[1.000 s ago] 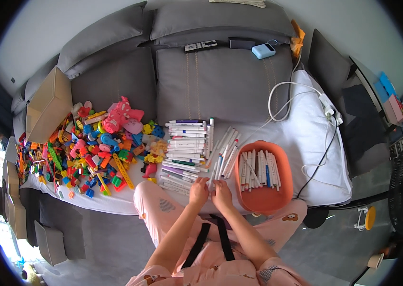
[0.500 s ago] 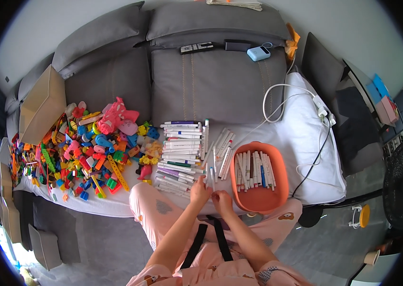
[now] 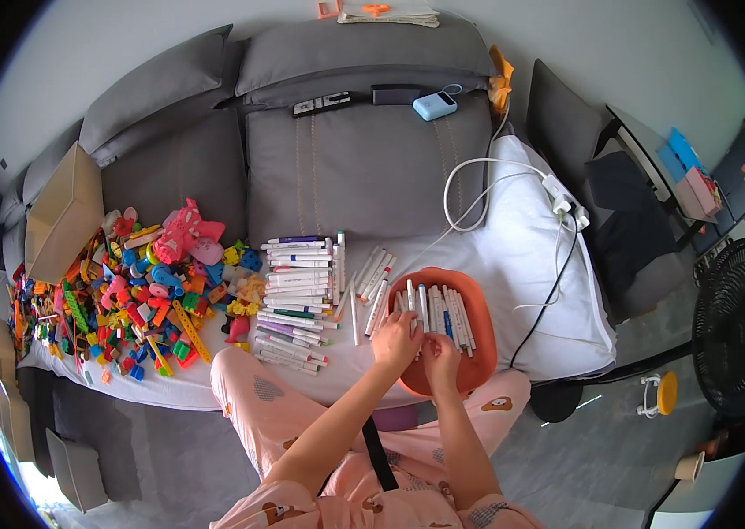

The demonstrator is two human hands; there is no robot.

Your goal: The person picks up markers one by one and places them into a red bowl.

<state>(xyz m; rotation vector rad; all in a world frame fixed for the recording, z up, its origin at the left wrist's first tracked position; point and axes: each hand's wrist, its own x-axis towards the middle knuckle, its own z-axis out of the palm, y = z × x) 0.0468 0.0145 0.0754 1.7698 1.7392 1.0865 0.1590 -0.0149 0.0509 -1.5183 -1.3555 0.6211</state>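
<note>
Over the left side of an orange plastic basin (image 3: 476, 381), my left hand (image 3: 397, 342) is closed round a couple of white marker pens (image 3: 424, 309), their upper ends pointing away from me. Close beside it, my right hand (image 3: 440, 360) has its fingers pinched near the pens' lower ends; whether it grips them is hidden. Inside the basin a row of white markers (image 3: 458, 319) lies side by side, one with a blue barrel. Left of the basin are several loose markers (image 3: 374, 271) on the white sheet, then a stacked pile of markers (image 3: 298, 282).
A big heap of colourful toys and blocks (image 3: 139, 300) covers the left of the sofa, with a beige bin (image 3: 64, 212) tipped beside it. A white power strip (image 3: 564, 196) and cables lie on a white pillow (image 3: 558, 339) to the right. A black fan (image 3: 734, 326) stands far right.
Both hands have moved right, from the loose markers on the sheet to above the basin, carrying markers along. The whole view has shifted a little with my head.
</note>
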